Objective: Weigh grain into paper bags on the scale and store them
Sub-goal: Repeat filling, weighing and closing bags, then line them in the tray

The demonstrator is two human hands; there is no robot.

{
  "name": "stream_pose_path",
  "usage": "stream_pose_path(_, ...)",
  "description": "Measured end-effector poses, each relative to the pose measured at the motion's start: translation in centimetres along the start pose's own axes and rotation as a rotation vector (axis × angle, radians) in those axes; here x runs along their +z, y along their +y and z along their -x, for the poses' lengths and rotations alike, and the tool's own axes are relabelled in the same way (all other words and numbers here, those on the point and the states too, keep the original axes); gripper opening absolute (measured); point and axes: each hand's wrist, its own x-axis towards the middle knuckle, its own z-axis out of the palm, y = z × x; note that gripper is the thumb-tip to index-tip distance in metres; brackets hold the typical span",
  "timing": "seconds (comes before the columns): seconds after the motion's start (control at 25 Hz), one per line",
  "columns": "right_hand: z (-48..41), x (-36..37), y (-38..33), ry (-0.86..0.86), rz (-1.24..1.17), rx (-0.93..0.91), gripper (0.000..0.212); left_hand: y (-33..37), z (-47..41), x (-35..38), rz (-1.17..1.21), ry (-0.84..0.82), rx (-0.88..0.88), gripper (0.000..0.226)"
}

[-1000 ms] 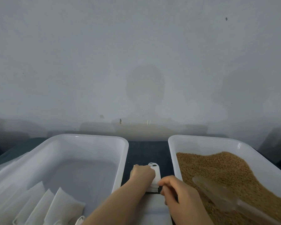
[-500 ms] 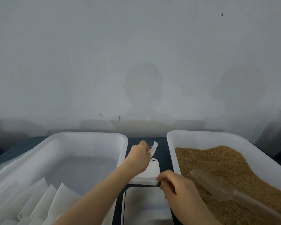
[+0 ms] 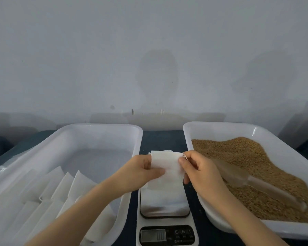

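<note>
In the head view, a person is holding one white paper bag (image 3: 167,167) in the air between both hands, above the far end of the scale (image 3: 165,233). The left hand (image 3: 140,172) is pinching the bag's left edge, with the thumb lying across the front of the paper and the fingers going behind it, so this grip is grasping the bag. The right hand (image 3: 199,172) is pinching the bag's upper right corner between thumb and fingertips, so that grip is grasping the bag too. A thin loop of string (image 3: 185,156) is showing at that corner. The bag is hanging flat and roughly upright, and its lower end is covering part of the scale's shiny platform (image 3: 164,205). Whether paper and platform are touching cannot be told.

The scale is sitting on the dark worktop (image 3: 162,139) between two white plastic trays, with its display facing the person and its digits too blurred to read. The left tray (image 3: 103,127) is holding a row of white bags (image 3: 66,185) leaning on one another in its near part. The right tray (image 3: 220,126) is holding brown grain (image 3: 247,157), and a clear plastic scoop (image 3: 238,176) is lying on the grain just beside the right hand, its handle pointing toward the near right. A pale wall (image 3: 149,50) is filling the upper half of the view.
</note>
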Motion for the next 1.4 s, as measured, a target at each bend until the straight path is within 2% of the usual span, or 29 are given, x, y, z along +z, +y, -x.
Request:
stream_pose_path(0.16, -0.03, 0.18, -0.05, -0.024, 0.038, -0.029, 0.011, 0.41, 0.23, 0.14, 0.118, 0.063, -0.027, 0.031)
stream_pose_path(0.24, -0.05, 0.41, 0.04, -0.059, 0.086, -0.053, 0.013, 0.26, 0.18, 0.03, 0.066, 0.093, -0.04, 0.023)
stream_pose_path(0.4, -0.05, 0.45, 0.25, -0.065, 0.101, -0.049, 0.015, 0.16, 0.26, 0.06, -0.042, 0.045, -0.031, 0.007)
stream_pose_path(0.64, 0.01, 0.59, 0.44, -0.06, 0.137, -0.088, 0.016, 0.02, 0.1, 0.16, -0.107, 0.021, -0.052, 0.022)
stream_pose_path(0.8, -0.04, 0.51, 0.37, -0.058, 0.166, -0.111, 0.017, 0.03, -0.01, 0.22, -0.144, 0.01, -0.043, 0.014)
stream_pose_path(0.96, 0.1, 0.44, -0.02, -0.084, 0.166, -0.153, 0.017, 0.29, 0.02, 0.49, -0.212, 0.009, -0.044, 0.023)
stream_pose_path(1.08, 0.09, 0.42, -0.07, -0.096, 0.158, -0.17, 0.018, 0.29, 0.1, 0.56, -0.167, 0.0, -0.022, 0.012)
stream_pose_path(1.2, 0.08, 0.52, -0.01, -0.108, 0.172, -0.168, 0.017, 0.41, 0.18, 0.57, -0.162, -0.008, -0.011, 0.012)
stream_pose_path(1.28, 0.05, 0.6, -0.1, -0.048, 0.166, -0.174, 0.012, 0.53, 0.17, 0.56, -0.164, 0.01, -0.005, 0.014)
stream_pose_path(1.4, 0.1, 0.44, -0.26, 0.16, 0.134, -0.213, 0.009, 0.61, 0.12, 0.44, -0.1, 0.061, -0.024, 0.019)
